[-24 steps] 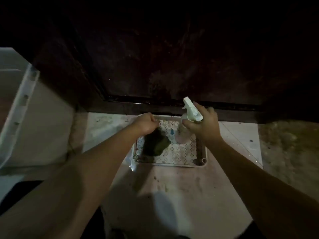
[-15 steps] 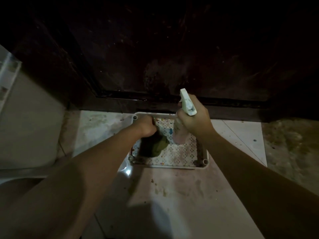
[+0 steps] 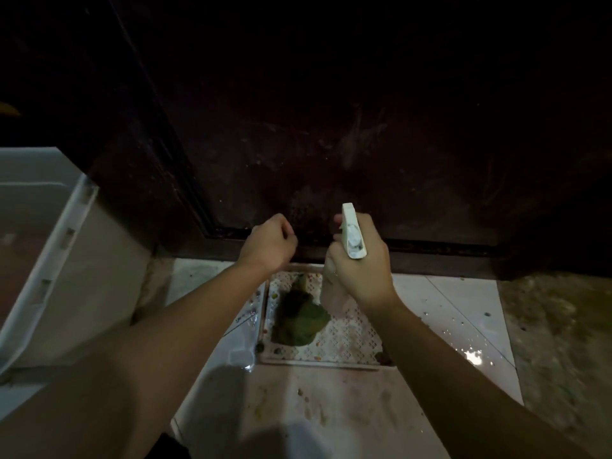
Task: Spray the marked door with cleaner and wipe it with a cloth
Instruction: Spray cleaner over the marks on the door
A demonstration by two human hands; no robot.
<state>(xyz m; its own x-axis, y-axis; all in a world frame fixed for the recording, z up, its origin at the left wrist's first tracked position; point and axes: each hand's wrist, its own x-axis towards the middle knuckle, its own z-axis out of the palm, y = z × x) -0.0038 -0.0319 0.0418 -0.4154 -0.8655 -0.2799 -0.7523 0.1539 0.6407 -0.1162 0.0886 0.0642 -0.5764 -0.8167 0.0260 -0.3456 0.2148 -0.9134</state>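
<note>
Both hands have risen from the tray since the earlier frames. Then the left hand (image 3: 270, 245) was down on the cloth (image 3: 299, 321) and the right hand (image 3: 359, 266) held the bottle (image 3: 352, 238) low over the tray (image 3: 344, 342); now they sit at the foot of the door (image 3: 347, 127), and the cloth lies alone in the tray.

Head view: the right hand grips the bottle by the neck, fingers wrapped round it, the white spray head upright and pointing to 12 o'clock at the door. A fingertip shows in front of the head, but whether it rests on the trigger I cannot tell. The left hand is at 9 o'clock of the bottle, close beside it but apart; its fingers are curled into a loose fist and nothing shows in it. The green cloth is bunched in the tray's left half, at 6 o'clock of the left hand and well clear of it. The tray stands on the pale floor (image 3: 331, 409), just in front of the door's bottom rail. A white bin (image 3: 49, 246) stands at far 9 o'clock.

As for progress, the bottle is up and aimed, so spraying seems about to start. The dark door shows dull smears near its foot; no fresh mist can be made out. Wiping is all still to do, and the cloth must be fetched first.
</note>
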